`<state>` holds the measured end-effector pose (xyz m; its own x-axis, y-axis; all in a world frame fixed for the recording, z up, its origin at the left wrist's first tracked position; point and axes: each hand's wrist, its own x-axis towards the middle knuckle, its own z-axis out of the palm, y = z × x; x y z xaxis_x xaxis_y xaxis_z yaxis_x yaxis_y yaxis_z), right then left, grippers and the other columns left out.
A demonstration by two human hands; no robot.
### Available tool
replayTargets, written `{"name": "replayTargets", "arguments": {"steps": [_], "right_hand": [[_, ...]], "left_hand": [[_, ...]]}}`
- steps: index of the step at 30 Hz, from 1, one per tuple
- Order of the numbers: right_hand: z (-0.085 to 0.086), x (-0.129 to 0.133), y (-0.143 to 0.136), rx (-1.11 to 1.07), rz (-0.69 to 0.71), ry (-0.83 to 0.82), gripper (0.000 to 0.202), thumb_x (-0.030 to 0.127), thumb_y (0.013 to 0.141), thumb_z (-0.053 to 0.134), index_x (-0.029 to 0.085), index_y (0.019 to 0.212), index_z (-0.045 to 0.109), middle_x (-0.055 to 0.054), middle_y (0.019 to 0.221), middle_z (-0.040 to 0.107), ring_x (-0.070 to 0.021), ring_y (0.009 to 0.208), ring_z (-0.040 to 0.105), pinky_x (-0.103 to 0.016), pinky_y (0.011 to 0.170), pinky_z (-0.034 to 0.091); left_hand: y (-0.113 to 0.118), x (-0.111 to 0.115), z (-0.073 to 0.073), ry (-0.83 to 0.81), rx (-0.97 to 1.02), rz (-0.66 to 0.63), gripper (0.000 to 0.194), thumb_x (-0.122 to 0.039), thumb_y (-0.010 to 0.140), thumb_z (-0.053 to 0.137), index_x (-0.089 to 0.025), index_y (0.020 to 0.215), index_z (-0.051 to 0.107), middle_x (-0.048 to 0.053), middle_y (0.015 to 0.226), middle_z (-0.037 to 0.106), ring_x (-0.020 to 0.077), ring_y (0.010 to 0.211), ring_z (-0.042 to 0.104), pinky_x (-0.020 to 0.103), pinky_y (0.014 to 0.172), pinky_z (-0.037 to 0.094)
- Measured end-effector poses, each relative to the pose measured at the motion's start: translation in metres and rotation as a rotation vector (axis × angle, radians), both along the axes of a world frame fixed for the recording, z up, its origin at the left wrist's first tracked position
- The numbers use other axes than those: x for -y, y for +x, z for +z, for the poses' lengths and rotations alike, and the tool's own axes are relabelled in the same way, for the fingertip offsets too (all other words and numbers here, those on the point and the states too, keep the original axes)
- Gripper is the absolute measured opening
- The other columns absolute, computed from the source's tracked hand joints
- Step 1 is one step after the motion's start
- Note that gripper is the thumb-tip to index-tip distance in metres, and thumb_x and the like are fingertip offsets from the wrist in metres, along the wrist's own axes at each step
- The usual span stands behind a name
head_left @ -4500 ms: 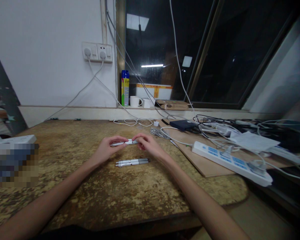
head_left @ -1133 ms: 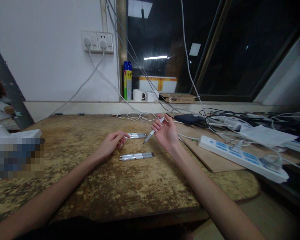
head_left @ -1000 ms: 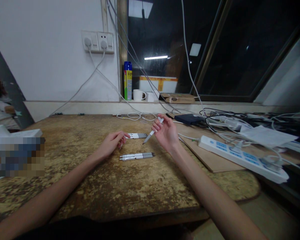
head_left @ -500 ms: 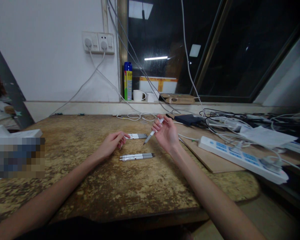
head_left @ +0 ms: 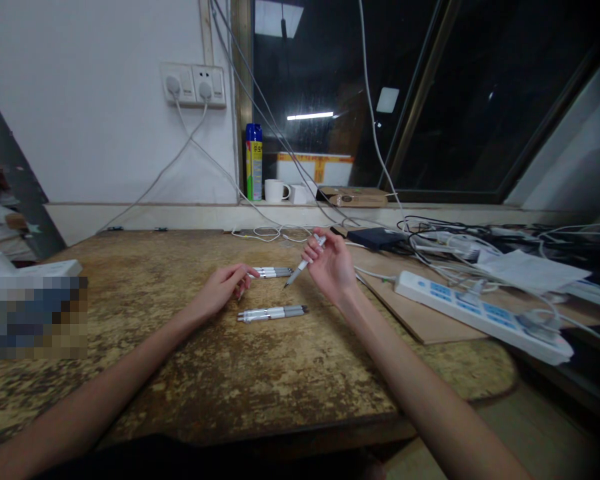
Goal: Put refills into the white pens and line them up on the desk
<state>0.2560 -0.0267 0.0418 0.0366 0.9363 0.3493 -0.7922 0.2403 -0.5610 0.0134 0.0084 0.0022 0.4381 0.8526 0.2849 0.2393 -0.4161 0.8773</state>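
Observation:
My right hand [head_left: 333,265] is closed around a white-and-grey pen [head_left: 303,264], raised above the table and tilted with its dark tip down to the left. The pen's upper end lies among my fingers. Resting at the table's middle, my left hand [head_left: 229,283] has its index finger stretched to the left ends of several similar pens [head_left: 275,272] lying side by side; its other fingers are loosely bent and partly hidden. Closer to me, another small group of pens [head_left: 273,313] lies on the worn wooden table [head_left: 260,380], tips pointing right.
A white power strip [head_left: 480,313] with plugs rests on a brown board [head_left: 410,310] at right, beside tangled cables and a dark box [head_left: 375,238]. A spray can [head_left: 254,162] and a white mug [head_left: 276,191] stand on the sill. A white object [head_left: 55,270] is at left.
The view has shifted slightly. Both hands keep nearly the same pose, with the pen still in my right hand; the pens on the table have not visibly moved.

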Motion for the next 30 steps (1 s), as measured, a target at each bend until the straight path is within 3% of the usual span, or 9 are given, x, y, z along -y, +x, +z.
{"name": "replayTargets", "arguments": {"steps": [14, 19, 30], "right_hand": [[0.0042, 0.0056, -0.0006, 0.040, -0.004, 0.029, 0.017, 0.032, 0.095, 0.049, 0.023, 0.085, 0.059, 0.005, 0.061, 0.031, -0.0119, 0.051, 0.031, -0.021, 0.051, 0.039], [0.0033, 0.0050, -0.0013, 0.053, 0.014, 0.030, 0.015, 0.025, 0.094, 0.047, 0.022, 0.087, 0.060, 0.005, 0.062, 0.030, -0.0117, 0.051, 0.031, -0.020, 0.051, 0.038], [0.0051, 0.0054, -0.0024, 0.067, -0.013, 0.025, 0.015, 0.027, 0.095, 0.047, 0.022, 0.086, 0.059, 0.005, 0.061, 0.030, -0.0123, 0.051, 0.030, -0.021, 0.051, 0.038]], "left_hand": [[0.0008, 0.0009, 0.0010, 0.006, -0.001, -0.008, 0.041, -0.051, 0.097, 0.047, -0.019, 0.098, 0.074, 0.003, 0.071, 0.058, 0.0161, 0.061, 0.050, 0.027, 0.057, 0.040], [0.0001, 0.0008, 0.0008, 0.002, 0.001, -0.022, 0.042, -0.051, 0.097, 0.048, -0.019, 0.099, 0.074, 0.003, 0.072, 0.058, 0.0154, 0.062, 0.050, 0.027, 0.056, 0.040], [-0.0004, -0.0003, 0.0002, -0.002, -0.012, -0.034, 0.042, -0.050, 0.098, 0.046, -0.018, 0.102, 0.073, 0.001, 0.072, 0.057, 0.0151, 0.062, 0.050, 0.027, 0.058, 0.039]]}}
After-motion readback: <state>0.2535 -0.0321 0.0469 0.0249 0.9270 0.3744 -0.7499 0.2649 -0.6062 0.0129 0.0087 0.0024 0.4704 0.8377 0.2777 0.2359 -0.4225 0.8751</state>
